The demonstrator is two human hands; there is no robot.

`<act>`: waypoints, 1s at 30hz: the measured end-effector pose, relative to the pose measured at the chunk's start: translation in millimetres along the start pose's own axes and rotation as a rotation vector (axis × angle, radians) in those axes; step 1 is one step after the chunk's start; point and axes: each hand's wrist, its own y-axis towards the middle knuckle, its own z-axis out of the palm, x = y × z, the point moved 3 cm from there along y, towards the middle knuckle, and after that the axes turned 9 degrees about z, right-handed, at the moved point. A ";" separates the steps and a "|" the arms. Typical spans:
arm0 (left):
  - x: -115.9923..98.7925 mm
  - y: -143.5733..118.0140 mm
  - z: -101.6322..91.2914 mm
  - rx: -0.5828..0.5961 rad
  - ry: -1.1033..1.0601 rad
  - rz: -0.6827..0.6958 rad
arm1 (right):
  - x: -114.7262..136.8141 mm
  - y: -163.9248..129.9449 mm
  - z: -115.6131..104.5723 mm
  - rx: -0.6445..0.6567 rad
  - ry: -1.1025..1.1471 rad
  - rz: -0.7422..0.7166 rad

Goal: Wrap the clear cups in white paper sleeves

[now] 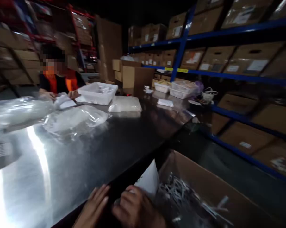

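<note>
both your hands are sitting down at the bottom edge, right by the near edge of the shiny metal table (86,158). your left hand (94,205) is lying flat-ish with the fingers stretched out and close together, not gripping anything, just resting against the dark table edge. your right hand (135,209) is curling over, fingers bent, and it's holding a white packet (149,180) that's sticking up above your knuckles. it's blurry down there, so how tight the grip is i can't tell.

the packet is hanging just over the near corner of an open cardboard box (204,183) that's sitting below the table on your right, and the box is holding a jumble of small white pieces (181,190).

further up the table, clear plastic bags (74,118) are lying in a heap, with a white plastic tub (97,92) behind them and a flat white pack (124,104) just beside it. a co-worker in an orange vest (59,83) is working at the far end, hands on the table. blue shelving (228,76) full of cardboard cartons is running along your right.
</note>
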 end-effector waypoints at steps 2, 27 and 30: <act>1.2 5.0 -4.0 -0.067 -0.190 -0.123 | 31.3 40.5 6.3 0.034 0.037 -0.026; 109.2 -77.3 -260.0 0.009 0.854 -0.954 | -37.1 393.2 271.3 0.449 -0.086 0.375; 131.1 -72.0 -263.4 0.290 0.633 -0.920 | -49.2 405.5 277.6 0.498 -0.131 0.279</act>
